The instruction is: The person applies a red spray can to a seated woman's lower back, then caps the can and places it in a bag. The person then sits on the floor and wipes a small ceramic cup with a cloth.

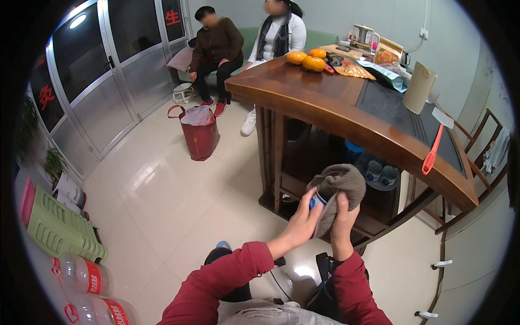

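Observation:
My left hand (301,222) grips a small blue-and-white cup (316,200), whose far side is hidden by cloth. A grey-brown cloth (350,183) is wrapped over the cup and bunched in my right hand (344,221), thumb pressed on top. Both hands are held in front of the lower shelf of a dark wooden tea table (264,83). Just beyond the cloth, two similar cups (382,174) stand on a round tray (384,187) inside the table. A blue-lidded container (353,147) is partly visible behind them.
On the tabletop are several oranges (313,63), snack bags (351,69), a beige container (419,87) and a red-handled scraper (434,150). A red bag (200,136) stands on the floor. Two people sit on a green sofa (321,36). Green stools (61,227) and plastic bottles (87,276) lie left.

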Motion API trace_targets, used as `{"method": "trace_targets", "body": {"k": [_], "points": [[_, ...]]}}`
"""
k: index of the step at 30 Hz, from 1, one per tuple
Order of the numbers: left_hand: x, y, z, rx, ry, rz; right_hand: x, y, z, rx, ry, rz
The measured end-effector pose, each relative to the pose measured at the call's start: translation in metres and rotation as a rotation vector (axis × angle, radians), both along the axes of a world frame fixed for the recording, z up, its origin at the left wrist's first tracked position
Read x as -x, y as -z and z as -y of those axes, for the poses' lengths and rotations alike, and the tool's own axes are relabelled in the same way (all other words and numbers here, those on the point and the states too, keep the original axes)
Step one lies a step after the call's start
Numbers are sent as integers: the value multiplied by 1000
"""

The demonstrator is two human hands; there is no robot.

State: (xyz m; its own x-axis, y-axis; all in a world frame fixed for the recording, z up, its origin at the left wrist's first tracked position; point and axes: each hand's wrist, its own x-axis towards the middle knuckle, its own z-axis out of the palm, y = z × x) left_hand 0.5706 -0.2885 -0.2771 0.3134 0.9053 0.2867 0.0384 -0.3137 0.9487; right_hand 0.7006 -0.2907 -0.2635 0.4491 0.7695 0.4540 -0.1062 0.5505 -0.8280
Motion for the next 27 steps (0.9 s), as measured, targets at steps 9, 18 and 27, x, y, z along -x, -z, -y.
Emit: {"method": "trace_targets", "body": {"k": [9,18,27], "points": [[25,23,-8,486,-28,398,30,7,-5,89,-94,553],[16,30,4,110,-184,-21,32,20,-8,151,28,302],[19,8,-1,704,106,473,15,14,-2,128,3,182]]}}
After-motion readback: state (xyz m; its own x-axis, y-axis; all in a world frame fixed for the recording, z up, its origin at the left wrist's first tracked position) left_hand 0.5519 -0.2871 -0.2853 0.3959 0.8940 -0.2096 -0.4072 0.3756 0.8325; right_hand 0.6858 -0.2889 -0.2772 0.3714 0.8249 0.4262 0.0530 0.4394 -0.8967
